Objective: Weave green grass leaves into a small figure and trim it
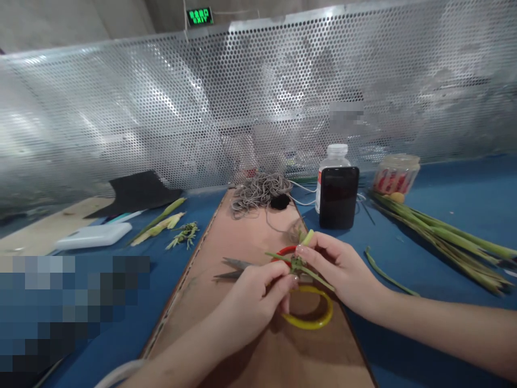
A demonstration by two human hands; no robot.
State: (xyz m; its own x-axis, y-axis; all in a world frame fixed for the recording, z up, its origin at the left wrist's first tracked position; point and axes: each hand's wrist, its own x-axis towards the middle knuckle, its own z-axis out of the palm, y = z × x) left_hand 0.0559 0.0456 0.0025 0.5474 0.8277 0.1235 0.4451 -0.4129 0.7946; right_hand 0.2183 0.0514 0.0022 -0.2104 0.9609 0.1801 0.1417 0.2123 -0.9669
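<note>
l hand (pixel 260 291), r hand (pixel 343 269) w/ stems (pixel 298 264) nr board (pixel 242 358) r edge

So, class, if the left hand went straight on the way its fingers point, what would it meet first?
Probably the right hand, just past the green stems that the left hand holds, though depth is hard to judge.

Bench (pixel 464 194) blue; board (pixel 252 234) along its middle pinkish tan. Held sprig (pixel 319 278) green. Scissors (pixel 238 263): grey blades, one loop red, other yellow. Toward far edge: cord (pixel 262 188) grey, tuft (pixel 280 202) black, phone (pixel 338 196) black, bottle (pixel 337 153) whitish. Toward right edge: stems (pixel 440 231) streaked green and brown; jar (pixel 398 172) clear, red-and-white pattern. Toward left edge: sheet (pixel 139 189) black, case (pixel 95 236) white. Mesh panel (pixel 266 91) silver, dotted with holes. Exit sign (pixel 200 16) green on black.
</note>
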